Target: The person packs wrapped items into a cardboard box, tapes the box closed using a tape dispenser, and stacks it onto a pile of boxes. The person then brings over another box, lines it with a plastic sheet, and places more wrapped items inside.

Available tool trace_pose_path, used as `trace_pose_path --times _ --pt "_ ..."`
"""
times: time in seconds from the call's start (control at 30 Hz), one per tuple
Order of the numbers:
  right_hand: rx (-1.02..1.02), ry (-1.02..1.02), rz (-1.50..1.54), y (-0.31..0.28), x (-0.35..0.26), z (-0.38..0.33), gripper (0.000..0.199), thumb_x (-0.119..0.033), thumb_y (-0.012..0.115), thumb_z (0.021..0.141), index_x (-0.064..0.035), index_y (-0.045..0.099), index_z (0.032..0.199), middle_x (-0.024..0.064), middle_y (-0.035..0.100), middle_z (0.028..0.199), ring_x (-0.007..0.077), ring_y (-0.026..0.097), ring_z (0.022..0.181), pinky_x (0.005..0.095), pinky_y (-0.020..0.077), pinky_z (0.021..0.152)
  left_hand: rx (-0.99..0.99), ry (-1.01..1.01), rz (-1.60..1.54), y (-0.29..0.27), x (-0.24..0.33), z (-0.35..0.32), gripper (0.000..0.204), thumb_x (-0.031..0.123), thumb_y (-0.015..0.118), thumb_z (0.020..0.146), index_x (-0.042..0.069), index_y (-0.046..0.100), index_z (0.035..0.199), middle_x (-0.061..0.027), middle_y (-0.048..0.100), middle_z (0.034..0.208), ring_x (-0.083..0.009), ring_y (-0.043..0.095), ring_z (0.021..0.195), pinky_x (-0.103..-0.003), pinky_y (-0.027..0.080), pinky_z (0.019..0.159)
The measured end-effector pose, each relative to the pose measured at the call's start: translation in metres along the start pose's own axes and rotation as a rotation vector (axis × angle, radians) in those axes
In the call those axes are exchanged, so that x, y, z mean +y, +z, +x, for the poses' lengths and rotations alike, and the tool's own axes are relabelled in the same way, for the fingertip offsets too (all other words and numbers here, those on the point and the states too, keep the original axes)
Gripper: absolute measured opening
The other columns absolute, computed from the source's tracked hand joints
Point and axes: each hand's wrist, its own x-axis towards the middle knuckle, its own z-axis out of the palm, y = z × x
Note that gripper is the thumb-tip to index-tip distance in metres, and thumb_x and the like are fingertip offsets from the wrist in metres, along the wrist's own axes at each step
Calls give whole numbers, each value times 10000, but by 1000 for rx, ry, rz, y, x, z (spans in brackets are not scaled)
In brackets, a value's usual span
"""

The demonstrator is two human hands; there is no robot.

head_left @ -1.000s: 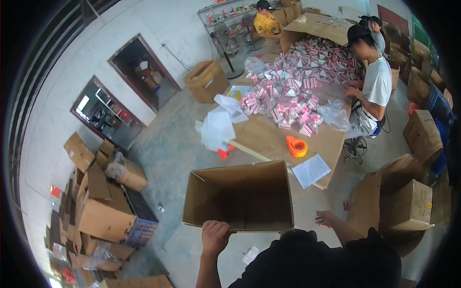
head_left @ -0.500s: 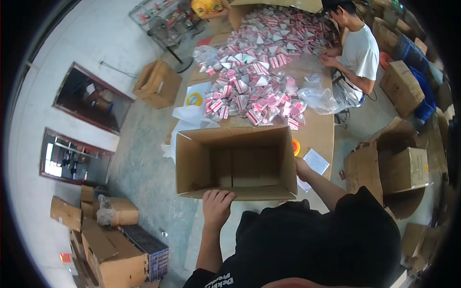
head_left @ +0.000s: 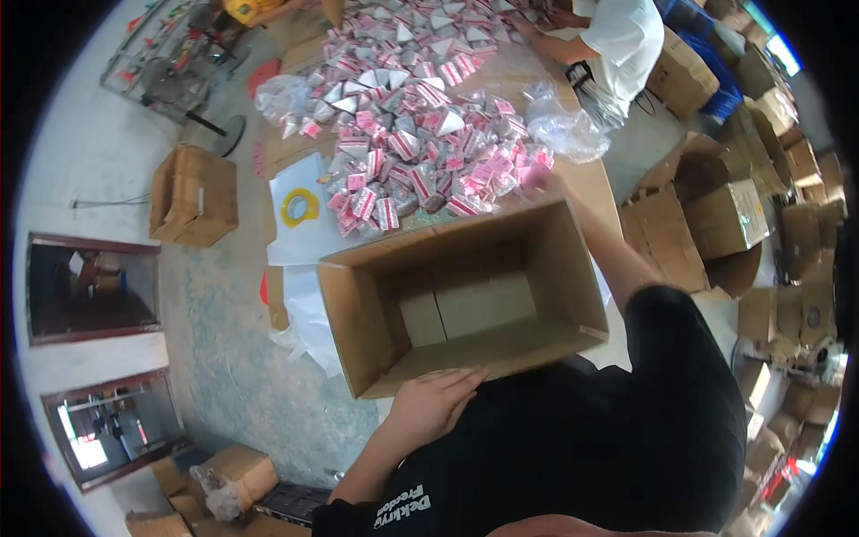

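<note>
In front of my body an open cardboard box (head_left: 470,336) tilts toward me, its bare inside showing. The fingers of my left hand (head_left: 434,403) are hooked over the box's near edge and hold it. My right arm passes beyond the box's right side. At the near right of a heap of small plastic-wrapped packets (head_left: 416,170), pink, white and grey, is my right hand (head_left: 544,183). Its fingers are blurred and partly lost among the packets, so whether it holds one does not show.
A yellow tape roll (head_left: 299,207) lies on white sheets left of the heap. Clear plastic bags (head_left: 568,125) lie at its right. Across the table a person in a white shirt (head_left: 617,45) handles packets; another in yellow is at the far left. Cartons (head_left: 197,197) stand on the floor both sides.
My right hand has left the box's right side and reached forward to the heap. The box has turned slightly and come closer to me. My left hand stays on its edge.
</note>
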Motion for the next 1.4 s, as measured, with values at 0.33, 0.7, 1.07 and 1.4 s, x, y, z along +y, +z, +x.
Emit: trace_pose_path --times 0.33,0.7,1.07,1.4 --pt "-412 -223 -752 74 -77 163 610 -554 737 760 -22 629 1039 189 675 1051 369 663 968 495 524 832 -401 28 -530 -36 -55 25 424 70 621 890 77 597 1313 -115 581 1356 -314 563 1230 -412 486 1001" --pt "-400 -125 -454 59 -98 182 379 -328 539 907 14 694 958 243 687 900 375 687 857 464 528 788 167 -308 -483 -182 -47 15 280 108 615 904 22 660 1166 -115 679 1154 -219 634 1064 -323 465 954" --pt "67 -437 354 -97 -304 47 201 -153 539 1000 19 641 985 13 626 738 81 557 690 263 468 671 243 -603 37 -173 -376 139 443 329 615 890 -17 644 1165 -200 697 1002 -277 678 903 -370 514 813" --pt "211 -533 569 -121 -374 -68 264 -112 459 1037 70 581 1185 129 659 936 184 632 865 316 506 825 257 -399 137 -114 -524 214 483 260 713 788 20 583 1186 -212 677 1103 -392 643 1042 -460 497 896"
